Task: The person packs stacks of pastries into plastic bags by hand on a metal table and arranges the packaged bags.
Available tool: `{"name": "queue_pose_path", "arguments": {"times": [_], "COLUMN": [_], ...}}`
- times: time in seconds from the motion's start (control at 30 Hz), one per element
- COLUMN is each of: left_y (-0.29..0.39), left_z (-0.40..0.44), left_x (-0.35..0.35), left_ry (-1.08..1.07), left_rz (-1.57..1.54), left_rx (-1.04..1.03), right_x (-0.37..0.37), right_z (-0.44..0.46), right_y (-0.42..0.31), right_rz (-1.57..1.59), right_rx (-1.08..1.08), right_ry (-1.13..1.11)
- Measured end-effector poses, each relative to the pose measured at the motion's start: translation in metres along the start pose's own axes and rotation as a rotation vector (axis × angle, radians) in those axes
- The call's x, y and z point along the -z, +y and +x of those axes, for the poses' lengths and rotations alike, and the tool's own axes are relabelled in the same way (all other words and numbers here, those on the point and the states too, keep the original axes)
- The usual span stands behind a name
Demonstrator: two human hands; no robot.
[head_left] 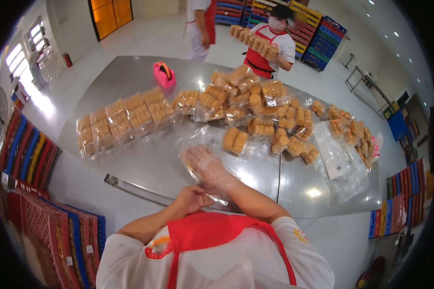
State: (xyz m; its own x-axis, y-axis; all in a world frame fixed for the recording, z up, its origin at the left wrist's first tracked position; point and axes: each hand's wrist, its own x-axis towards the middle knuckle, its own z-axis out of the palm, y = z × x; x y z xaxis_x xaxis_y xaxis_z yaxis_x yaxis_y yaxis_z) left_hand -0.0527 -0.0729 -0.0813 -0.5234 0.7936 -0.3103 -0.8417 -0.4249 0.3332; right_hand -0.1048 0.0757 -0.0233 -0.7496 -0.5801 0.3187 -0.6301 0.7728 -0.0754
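Round biscuits in clear packs spread across a steel tabletop

The right hand [207, 166] is covered by clear plastic and laid over a transparent bag [222, 199] near the front of the tabletop [255, 180]. Its fingers are extended and slightly parted; whether anything is gripped beneath them cannot be told. The bare left hand [194, 197] is placed just below, at the bag, with its fingers loosely curled; their hold is partly hidden and cannot be judged.

Just beyond the right hand, a small pack of biscuits [235, 140] is seen in two short stacks. To the left, filled packs [125, 120] are lined up side by side; behind, a heap of packs [246, 94] is piled. Flat clear bags [340, 164] are spread at the right, their printing too small to be read. A pink tape dispenser [165, 76] is set near the far edge.

On a white sleeve, a red-and-orange emblem [157, 248] is worn, its lettering illegible. White labels [89, 249] are fixed to stacked crates [43, 231] and cannot be read. Across the tabletop, more biscuits [255, 42] are carried by a co-worker [284, 48].
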Motion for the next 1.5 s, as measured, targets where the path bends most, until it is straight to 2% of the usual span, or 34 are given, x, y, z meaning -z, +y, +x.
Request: {"name": "queue_pose_path", "arguments": {"times": [0.03, 0.13, 0.23, 0.33, 0.53, 0.63, 0.83, 0.93, 1.03, 1.13, 1.23, 1.33, 1.5], "left_y": [-0.007, -0.014, -0.015, -0.016, -0.014, -0.019, -0.018, -0.019, -0.013, -0.012, -0.023, -0.023, -0.02], "left_z": [-0.004, 0.001, 0.003, 0.005, 0.003, 0.002, 0.001, 0.002, 0.002, -0.001, 0.0, -0.001, 0.0], "left_x": [0.005, 0.015, 0.014, 0.014, 0.008, 0.011, 0.012, 0.012, 0.013, 0.012, 0.021, 0.021, 0.02], "left_ry": [0.062, 0.131, 0.18, 0.194, 0.225, 0.189, 0.176, 0.211, 0.234, 0.239, 0.128, 0.167, 0.168], "left_rz": [0.042, 0.094, 0.197, 0.267, 0.184, 0.13, 0.217, 0.258, 0.263, 0.203, 0.021, 0.063, 0.101], "left_rx": [0.073, 0.041, 0.078, 0.099, 0.067, 0.002, 0.033, 0.053, 0.114, 0.062, -0.042, -0.059, -0.02], "right_x": [-0.006, -0.025, -0.036, -0.032, -0.058, -0.05, -0.042, -0.043, -0.041, -0.051, -0.041, -0.046, -0.044], "right_z": [-0.003, -0.003, 0.008, 0.024, 0.033, 0.022, 0.009, 0.018, 0.032, 0.038, 0.035, 0.03, 0.022], "right_y": [-0.001, 0.0, 0.002, -0.001, 0.008, 0.006, 0.0, 0.001, -0.003, 0.001, 0.0, -0.005, -0.001], "right_rz": [-0.019, -0.04, -0.218, -0.13, -0.171, -0.105, 0.009, -0.054, -0.035, -0.044, 0.048, 0.036, 0.062], "right_rx": [0.027, 0.088, 0.139, 0.115, 0.121, 0.143, 0.304, 0.314, 0.252, 0.252, 0.218, 0.192, 0.397], "right_ry": [-0.034, -0.038, -0.089, -0.109, 0.012, 0.004, 0.02, -0.007, -0.055, 0.022, 0.044, -0.022, 0.043]}}
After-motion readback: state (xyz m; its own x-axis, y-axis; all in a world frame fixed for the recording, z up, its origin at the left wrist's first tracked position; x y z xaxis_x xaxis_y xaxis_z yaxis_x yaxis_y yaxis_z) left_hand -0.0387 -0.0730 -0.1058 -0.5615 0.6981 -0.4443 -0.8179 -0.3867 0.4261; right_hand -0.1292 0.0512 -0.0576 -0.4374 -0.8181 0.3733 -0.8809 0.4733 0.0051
